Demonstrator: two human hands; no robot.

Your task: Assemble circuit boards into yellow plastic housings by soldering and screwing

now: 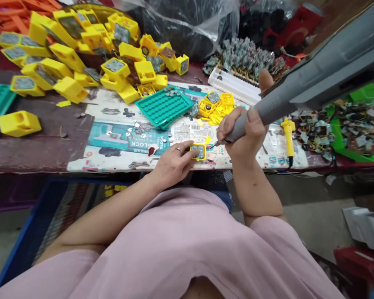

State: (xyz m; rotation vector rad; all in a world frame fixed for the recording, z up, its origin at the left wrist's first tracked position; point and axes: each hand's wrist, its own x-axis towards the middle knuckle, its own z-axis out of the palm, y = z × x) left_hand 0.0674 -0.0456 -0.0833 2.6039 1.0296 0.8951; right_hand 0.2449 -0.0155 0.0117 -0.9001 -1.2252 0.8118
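Note:
My left hand [175, 161] grips a small yellow plastic housing [202, 156] with a grey insert showing in its open face. It rests at the front of the printed cardboard sheet [127, 158]. My right hand [247, 131] is wrapped round a grey electric screwdriver [277, 99], whose body runs up to the upper right. The thin bit [216, 145] points down-left, a little to the right of the housing; whether it touches is too small to tell. Just behind lies a pile of small yellow parts [216, 109]. A teal dimpled tray [163, 109] with small round pieces sits behind my left hand.
Many yellow housings [68, 58] are heaped at the back left. A white foam tray [235, 86] stands before a heap of wired circuit pieces [249, 58]. At the right lie a yellow-handled tool [288, 139], tangled wired parts [318, 128] and a green frame [345, 145].

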